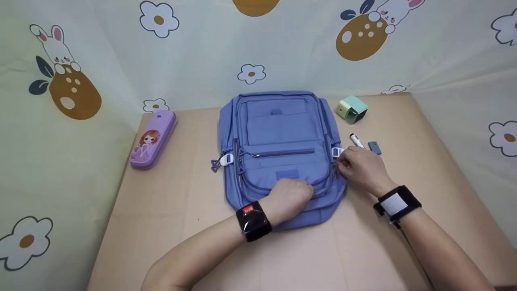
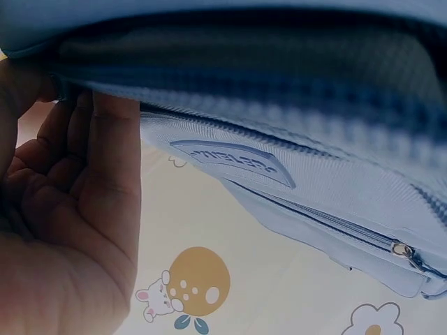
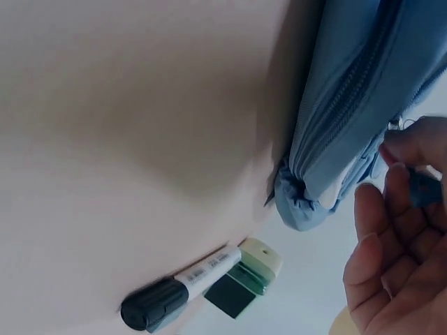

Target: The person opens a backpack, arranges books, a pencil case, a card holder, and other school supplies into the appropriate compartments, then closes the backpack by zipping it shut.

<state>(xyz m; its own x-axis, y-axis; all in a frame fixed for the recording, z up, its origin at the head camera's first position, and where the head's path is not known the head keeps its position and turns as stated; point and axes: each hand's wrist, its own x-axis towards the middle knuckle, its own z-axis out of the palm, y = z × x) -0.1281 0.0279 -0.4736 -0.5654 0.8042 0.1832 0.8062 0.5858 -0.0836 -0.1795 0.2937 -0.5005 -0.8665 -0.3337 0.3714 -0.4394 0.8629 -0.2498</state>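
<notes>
A blue backpack (image 1: 282, 125) lies on the table with its front facing up. My left hand (image 1: 288, 198) pinches the fabric edge at its lower front; the left wrist view shows fingers and thumb at the corner of an unzipped opening (image 2: 244, 56). Beside the backpack's right edge, just below a white strap buckle (image 1: 337, 152), my right hand (image 1: 363, 165) pinches a blue zipper pull (image 3: 424, 188). A zipper track (image 3: 349, 91) runs along the bag's side near those fingers. Another pair of zipper pulls (image 1: 215, 165) hangs at the left side.
On the left lies a purple pencil case (image 1: 153, 139) with a doll picture. Right of the backpack are a small mint and yellow box (image 1: 352, 109), a white marker with a black cap (image 1: 355, 140) and a small blue-grey block (image 1: 375, 147). Patterned curtains (image 1: 202, 52) surround the table.
</notes>
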